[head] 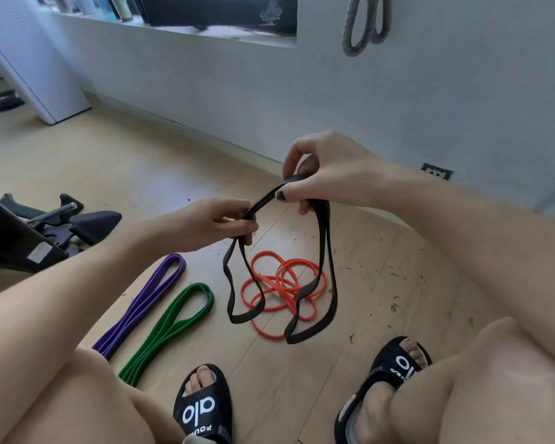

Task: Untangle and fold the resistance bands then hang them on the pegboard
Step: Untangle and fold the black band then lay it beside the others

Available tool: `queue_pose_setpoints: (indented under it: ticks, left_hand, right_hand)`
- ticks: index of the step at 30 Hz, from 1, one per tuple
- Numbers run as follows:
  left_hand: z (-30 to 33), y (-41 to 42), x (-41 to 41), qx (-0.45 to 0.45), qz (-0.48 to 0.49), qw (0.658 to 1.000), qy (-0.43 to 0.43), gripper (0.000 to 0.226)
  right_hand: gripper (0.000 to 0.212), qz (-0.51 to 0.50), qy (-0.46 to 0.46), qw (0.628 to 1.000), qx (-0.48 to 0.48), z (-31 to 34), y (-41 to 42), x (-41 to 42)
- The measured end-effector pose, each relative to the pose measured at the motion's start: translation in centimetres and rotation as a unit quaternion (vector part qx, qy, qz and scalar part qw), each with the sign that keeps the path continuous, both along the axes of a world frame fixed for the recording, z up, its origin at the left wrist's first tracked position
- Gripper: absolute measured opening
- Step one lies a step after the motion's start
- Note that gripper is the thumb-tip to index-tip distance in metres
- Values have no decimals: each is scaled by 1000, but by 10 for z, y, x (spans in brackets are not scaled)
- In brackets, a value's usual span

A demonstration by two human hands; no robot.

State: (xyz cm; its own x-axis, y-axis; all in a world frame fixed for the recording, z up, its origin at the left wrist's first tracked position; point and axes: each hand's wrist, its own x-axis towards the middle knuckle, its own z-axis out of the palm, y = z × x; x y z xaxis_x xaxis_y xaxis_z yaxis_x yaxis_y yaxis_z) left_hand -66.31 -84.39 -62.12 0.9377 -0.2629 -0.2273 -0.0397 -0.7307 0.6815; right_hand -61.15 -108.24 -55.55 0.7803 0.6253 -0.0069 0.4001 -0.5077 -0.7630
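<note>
From the head view, the person is crouched or seated low over the wooden floor [382,267], both hands raised over it and working the black band [326,267]. The left hand [212,224] has its fingers curled round one gathered part of the band, and the right hand [327,174] pinches and wraps another part a little higher and farther off. Between the two hands the band runs taut; below them two long loops hang down, their lower ends near or on the floor, just over the orange band [282,293].

I judge this to be the folding of the black band, with the untangling of it mostly done. The next move looks to call for bringing the hanging loops level and doubling them into one neat bundle.

The orange band lies in a knotted heap on the floor, not yet sorted. To its left, the purple band [141,302] and the green band [170,328] lie side by side, already folded flat.

No pegboard is clear to me. High on the far wall [430,91] a grey looped band or rope [366,24] hangs, its top cut off by the frame, so what holds it I cannot tell. Whether the black loops touch the orange one is also hard to make out. At far left, dark gear sits partly out of view.
</note>
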Motion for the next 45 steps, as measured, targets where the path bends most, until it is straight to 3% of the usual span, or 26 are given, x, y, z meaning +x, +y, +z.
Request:
queue_pose_setpoints:
  ticks: [5, 9, 12, 17, 23, 31, 38, 41, 45]
  left_hand:
    - [7, 17, -1, -16, 41, 999, -14, 15]
    - [6, 22, -3, -13, 38, 999, -9, 16]
    - [0, 20, -3, 18, 20, 1000, 2, 13]
    - [-6, 8, -2, 24, -24, 999, 13, 7]
    - [-6, 0, -1, 35, -17, 999, 3, 2]
    - [0, -17, -6, -94, 11, 993, 68, 34]
    - [-2, -30, -4, -183, 24, 980, 80, 61]
    - [-1, -43, -4, -187, 29, 980, 59, 58]
    - [-1, -63, -4, -160, 11, 987, -3, 36]
  right_hand:
    - [17, 34, -67, 981, -181, 1, -4, 6]
    - [7, 25, -90, 978, -189, 6, -1, 7]
    - [7, 23, -50, 989, -137, 0, 2, 5]
    - [26, -8, 51, 998, 33, 2, 5, 2]
    - [33, -16, 74, 995, 60, 2, 6, 0]
    - [19, -43, 102, 987, 113, 3, 17, -3]
    - [23, -94, 148, 965, 197, -1, 30, -5]
    - [18, -121, 151, 953, 231, -2, 36, -5]
    - [12, -136, 164, 942, 259, 0, 43, -8]
